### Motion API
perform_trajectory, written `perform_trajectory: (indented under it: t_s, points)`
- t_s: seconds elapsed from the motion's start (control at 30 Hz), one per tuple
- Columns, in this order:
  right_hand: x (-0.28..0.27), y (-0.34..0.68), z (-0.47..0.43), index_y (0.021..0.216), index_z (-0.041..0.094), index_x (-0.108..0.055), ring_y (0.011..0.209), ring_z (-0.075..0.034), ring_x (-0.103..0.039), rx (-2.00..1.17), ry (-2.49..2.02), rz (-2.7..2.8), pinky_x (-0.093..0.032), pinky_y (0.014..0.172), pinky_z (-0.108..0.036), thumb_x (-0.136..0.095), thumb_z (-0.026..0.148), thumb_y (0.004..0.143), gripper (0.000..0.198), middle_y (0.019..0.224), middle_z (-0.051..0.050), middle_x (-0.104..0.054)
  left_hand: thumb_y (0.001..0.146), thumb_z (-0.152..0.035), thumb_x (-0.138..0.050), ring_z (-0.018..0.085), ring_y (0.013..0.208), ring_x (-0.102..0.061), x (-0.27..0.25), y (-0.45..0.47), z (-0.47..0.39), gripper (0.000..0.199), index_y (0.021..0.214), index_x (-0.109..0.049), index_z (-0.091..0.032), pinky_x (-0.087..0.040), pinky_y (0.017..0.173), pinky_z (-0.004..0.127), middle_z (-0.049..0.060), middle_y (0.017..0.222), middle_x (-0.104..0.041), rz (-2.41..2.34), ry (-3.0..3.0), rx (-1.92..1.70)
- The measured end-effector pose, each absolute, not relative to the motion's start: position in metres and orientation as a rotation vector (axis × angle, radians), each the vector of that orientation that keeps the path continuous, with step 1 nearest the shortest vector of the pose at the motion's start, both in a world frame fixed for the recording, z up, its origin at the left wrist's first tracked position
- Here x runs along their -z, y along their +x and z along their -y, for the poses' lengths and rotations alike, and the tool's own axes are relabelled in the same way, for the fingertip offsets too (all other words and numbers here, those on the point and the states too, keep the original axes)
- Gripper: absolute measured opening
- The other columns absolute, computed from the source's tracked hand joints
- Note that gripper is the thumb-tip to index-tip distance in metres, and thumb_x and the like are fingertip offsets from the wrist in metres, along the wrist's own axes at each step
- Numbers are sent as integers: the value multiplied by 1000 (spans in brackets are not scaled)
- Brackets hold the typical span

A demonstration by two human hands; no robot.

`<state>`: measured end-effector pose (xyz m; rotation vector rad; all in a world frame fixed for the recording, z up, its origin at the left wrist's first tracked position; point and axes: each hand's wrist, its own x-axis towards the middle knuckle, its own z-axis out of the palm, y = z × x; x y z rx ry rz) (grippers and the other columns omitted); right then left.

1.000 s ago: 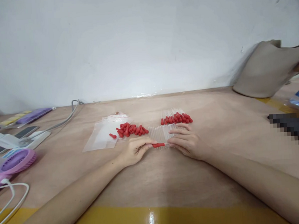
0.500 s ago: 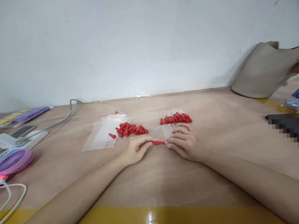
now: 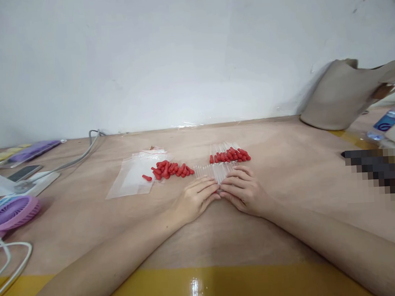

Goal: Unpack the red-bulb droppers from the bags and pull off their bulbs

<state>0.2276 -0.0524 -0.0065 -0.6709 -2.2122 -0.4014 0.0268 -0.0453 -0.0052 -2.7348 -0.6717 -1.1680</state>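
Note:
My left hand (image 3: pixel 196 199) and my right hand (image 3: pixel 245 190) meet at the fingertips, low over the table. A sliver of a red rubber bulb (image 3: pixel 216 191) shows where they touch; my left fingers close round most of it. My right fingers pinch together on a thin glass dropper tube, which they hide. Just beyond lies a row of clear glass tubes (image 3: pixel 205 170), partly covered by both hands. Behind that, droppers with red bulbs on their ends (image 3: pixel 231 155) lie side by side. A heap of loose red bulbs (image 3: pixel 167 169) sits to the left.
Clear plastic bags (image 3: pixel 128 177) lie under and beside the heap. At the left are a purple fan (image 3: pixel 14 215), cables, a power strip and a phone (image 3: pixel 25 173). A grey-beige bag-like container (image 3: pixel 334 99) leans right, near a bottle (image 3: pixel 386 119) and a blurred-out dark object (image 3: pixel 377 169).
My left hand has moved right against my right hand, its fingers now covering most of the red bulb that showed between them. The camera view has shifted slightly.

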Motion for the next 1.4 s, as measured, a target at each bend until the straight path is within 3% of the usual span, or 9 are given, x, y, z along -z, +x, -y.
perform_trajectory:
  t_s: [0.33,0.93,1.07,1.17,1.33,1.4]
  points:
    - [4,226,61,82,17,-59,80,-13,-60,427,-507,2258,-47,88,-32,-50,16,84,10,83,-3,-67,85,-20,-49,18,103,-59,-4,18,50,16,97,-60,-16,-40,101,40,6,96,-68,520,-2770,935]
    - [1,244,64,92,17,-60,90,-16,-60,475,-428,2251,-49,87,-35,-53,16,83,12,94,-4,-67,85,-18,-50,17,97,-61,-4,-3,60,13,94,-59,-17,-48,92,35,5,90,-68,613,-2809,1040]
    - [-4,255,51,89,19,-63,69,-14,-60,429,-829,1991,-44,66,-30,-53,19,83,12,77,-2,-67,82,-20,-55,17,84,-60,-15,-20,48,10,88,-62,-20,-50,76,32,5,87,-65,886,-2519,1253]
    - [-1,257,41,93,18,-65,64,-13,-59,484,-1091,1952,-35,61,-29,-49,22,85,18,73,-2,-67,82,-28,-54,16,74,-55,-36,-38,35,14,86,-65,-21,-47,65,27,4,80,-59,1221,-2275,1285]
    - [8,254,32,94,15,-62,66,-15,-58,404,-1260,1989,-33,65,-28,-44,20,83,21,75,-4,-66,80,-36,-47,17,60,-57,-63,-84,16,24,79,-64,-19,-42,56,26,2,64,-60,2039,-2117,846]
    - [9,252,31,87,15,-61,63,-14,-58,370,-1281,1972,-31,65,-28,-45,19,82,17,71,-2,-65,77,-38,-50,17,56,-59,-64,-97,10,26,89,-60,-17,-43,56,25,1,64,-63,2365,-2108,782]
